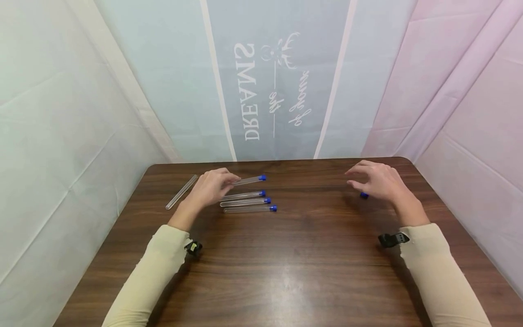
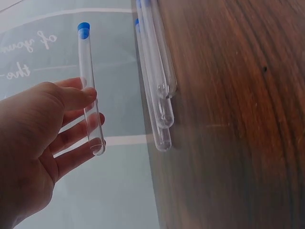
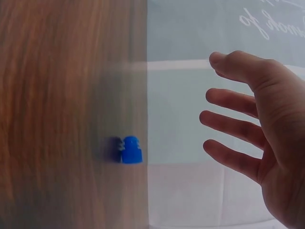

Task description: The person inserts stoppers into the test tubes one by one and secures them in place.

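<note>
My left hand pinches a clear test tube between thumb and fingers; its blue cap is seated in the far end. Close beside that hand, three more capped test tubes lie side by side on the table, blue caps toward the right. One uncapped test tube lies slanted to the left of the hand. Over the table's right side my right hand hovers with fingers spread and nothing in them. Below it a loose blue cap sits on the wood.
The dark wooden table ends at a back edge against a hanging printed cloth. Pale cloth walls rise on both sides. A black wrist strap is on the right sleeve.
</note>
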